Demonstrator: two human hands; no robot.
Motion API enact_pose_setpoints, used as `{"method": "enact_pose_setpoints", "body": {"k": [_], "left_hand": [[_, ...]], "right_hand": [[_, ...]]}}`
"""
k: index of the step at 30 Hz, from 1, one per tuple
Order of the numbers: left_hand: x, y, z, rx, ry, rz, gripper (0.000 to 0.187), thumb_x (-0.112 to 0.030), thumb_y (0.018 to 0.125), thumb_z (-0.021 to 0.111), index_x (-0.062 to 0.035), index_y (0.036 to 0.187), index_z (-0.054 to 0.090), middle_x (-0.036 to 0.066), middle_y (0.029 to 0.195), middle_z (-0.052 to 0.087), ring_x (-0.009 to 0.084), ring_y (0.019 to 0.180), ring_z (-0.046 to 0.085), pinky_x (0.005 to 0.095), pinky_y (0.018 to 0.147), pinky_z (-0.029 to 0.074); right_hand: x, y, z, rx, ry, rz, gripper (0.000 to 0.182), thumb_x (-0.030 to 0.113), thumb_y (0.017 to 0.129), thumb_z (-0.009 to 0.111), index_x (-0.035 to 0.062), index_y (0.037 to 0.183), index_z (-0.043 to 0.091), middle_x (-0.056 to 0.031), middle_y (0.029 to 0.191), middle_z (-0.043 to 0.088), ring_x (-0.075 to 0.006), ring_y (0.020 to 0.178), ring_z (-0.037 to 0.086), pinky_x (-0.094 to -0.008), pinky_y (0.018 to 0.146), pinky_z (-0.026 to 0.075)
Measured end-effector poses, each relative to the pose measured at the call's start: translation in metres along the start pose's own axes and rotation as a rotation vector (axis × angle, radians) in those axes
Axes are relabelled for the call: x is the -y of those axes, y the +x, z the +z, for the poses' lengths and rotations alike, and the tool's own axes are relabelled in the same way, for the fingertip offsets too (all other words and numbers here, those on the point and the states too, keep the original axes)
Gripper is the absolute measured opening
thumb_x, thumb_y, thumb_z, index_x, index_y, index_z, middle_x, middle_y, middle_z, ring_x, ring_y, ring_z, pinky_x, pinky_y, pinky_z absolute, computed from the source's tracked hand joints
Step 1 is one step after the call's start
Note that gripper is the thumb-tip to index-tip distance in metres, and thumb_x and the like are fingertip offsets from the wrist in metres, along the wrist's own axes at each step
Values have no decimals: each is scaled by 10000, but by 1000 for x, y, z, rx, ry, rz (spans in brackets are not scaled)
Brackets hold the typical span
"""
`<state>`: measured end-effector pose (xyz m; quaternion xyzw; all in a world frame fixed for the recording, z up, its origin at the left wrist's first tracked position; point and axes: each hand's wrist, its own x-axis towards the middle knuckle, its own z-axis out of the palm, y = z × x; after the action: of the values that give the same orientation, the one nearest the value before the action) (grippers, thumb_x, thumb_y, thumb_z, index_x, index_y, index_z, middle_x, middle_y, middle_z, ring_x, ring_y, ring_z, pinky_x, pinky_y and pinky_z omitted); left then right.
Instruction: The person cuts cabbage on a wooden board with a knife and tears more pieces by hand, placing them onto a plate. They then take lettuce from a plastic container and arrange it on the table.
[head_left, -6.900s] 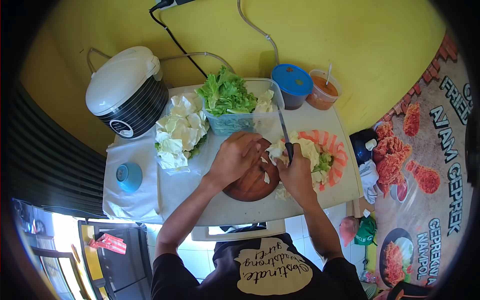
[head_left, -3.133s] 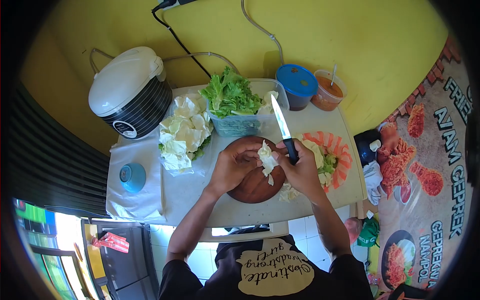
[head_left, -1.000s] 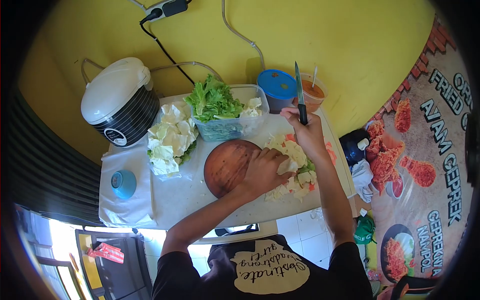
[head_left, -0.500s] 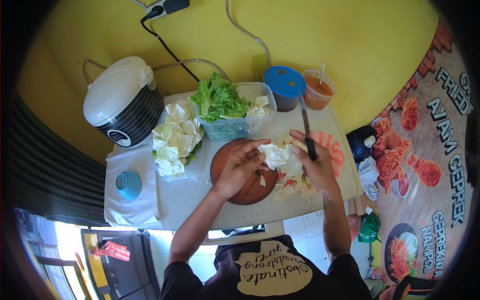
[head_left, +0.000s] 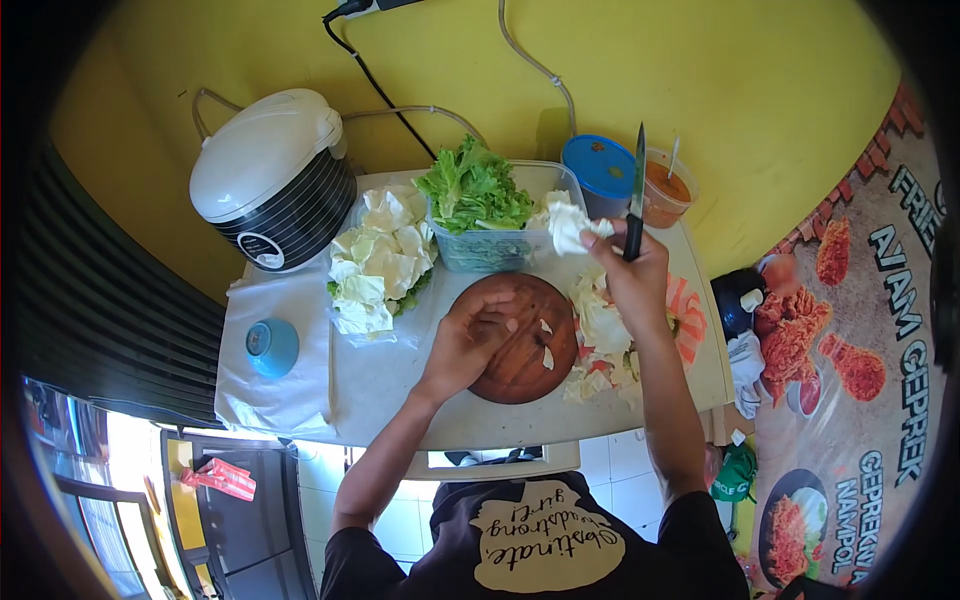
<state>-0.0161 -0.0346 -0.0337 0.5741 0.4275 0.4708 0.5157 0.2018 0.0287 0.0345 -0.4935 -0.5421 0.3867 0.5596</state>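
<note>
My right hand (head_left: 632,275) grips a knife (head_left: 637,195) with a black handle, its blade pointing up and away. The same hand pinches a crumpled white cabbage leaf (head_left: 572,228) near the right end of the clear plastic box (head_left: 480,250). Over the left part of the round wooden cutting board (head_left: 520,375), my left hand (head_left: 470,340) is loosely open and holds nothing. Two small cabbage scraps (head_left: 547,358) lie on the board. Green lettuce (head_left: 475,190) fills much of the box, with pale cabbage at its right end.
Cabbage leaves (head_left: 380,265) are heaped left of the box. Trimmings (head_left: 600,325) lie right of the board beside a red-striped wrapper (head_left: 688,315). Behind stand a blue-lidded tub (head_left: 598,165) and a sauce tub (head_left: 668,190). A rice cooker (head_left: 270,170) and blue bowl (head_left: 272,347) are leftward.
My right hand has moved up and away with the knife and cabbage leaf, toward the box's right end. My left hand has let go of the leaf and dropped toward the board.
</note>
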Motion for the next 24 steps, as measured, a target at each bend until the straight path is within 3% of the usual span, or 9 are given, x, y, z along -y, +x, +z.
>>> {"method": "enact_pose_setpoints", "body": {"k": [5,7,10,12,13,19,21,22,24], "left_hand": [[6,5,26,92,253,153,340,-55,892,711,18,1213,626,126,1090,692,172,940,682,304,853,549],[-1,7,34,120,338,166,317,-54,875,724,18,1174,647,132,1049,705,180,898,695,305,837,553],[-5,14,43,146,383,131,300,-70,844,745,6,1124,670,138,1023,709,228,852,705,331,848,542],[-3,20,48,133,596,385,316,-140,824,772,-19,1101,684,141,1030,705,279,889,687,386,911,503],[-4,21,53,138,589,381,316,-140,824,772,-19,1101,684,141,1030,705,279,889,687,386,911,503],[-2,31,93,163,751,556,264,-220,793,787,-85,1011,723,110,944,686,297,934,639,425,896,462],[9,38,97,153,795,629,262,-219,783,790,-90,1002,724,100,934,679,287,904,636,422,868,456],[11,38,95,159,796,631,262,-219,783,790,-90,1002,724,100,934,679,287,904,636,422,868,456],[6,38,86,170,730,425,283,-223,783,785,-92,1025,719,89,970,679,269,935,632,422,911,431]], "right_hand": [[-25,64,14,-151,-70,-120,284,198,840,808,-20,979,691,9,689,602,-60,624,541,-250,586,437],[-28,74,17,-37,-304,-125,305,259,890,750,-33,956,689,-15,693,618,-100,654,556,-296,616,454],[-25,74,5,1,-301,10,338,292,948,669,-43,988,696,-44,721,647,-126,691,565,-318,644,461],[-21,63,-5,-25,-291,-80,315,267,966,641,-39,1012,702,-57,760,677,-127,727,587,-311,661,466],[-20,54,-10,-42,-274,-170,298,241,984,612,-36,1036,708,-70,799,707,-127,764,608,-304,678,472],[0,6,-44,64,-152,121,263,191,998,580,-20,1087,710,-101,947,752,-126,884,666,-289,796,495],[-8,-3,-55,69,-168,91,263,189,997,581,-21,1091,708,-102,953,751,-127,880,666,-289,794,497],[-11,-8,-59,80,-184,60,264,188,995,581,-22,1096,706,-103,958,751,-129,876,666,-289,792,500],[-10,-17,-67,64,-167,65,252,179,989,588,-25,1077,706,-100,932,747,-126,854,662,-285,764,496]]}}
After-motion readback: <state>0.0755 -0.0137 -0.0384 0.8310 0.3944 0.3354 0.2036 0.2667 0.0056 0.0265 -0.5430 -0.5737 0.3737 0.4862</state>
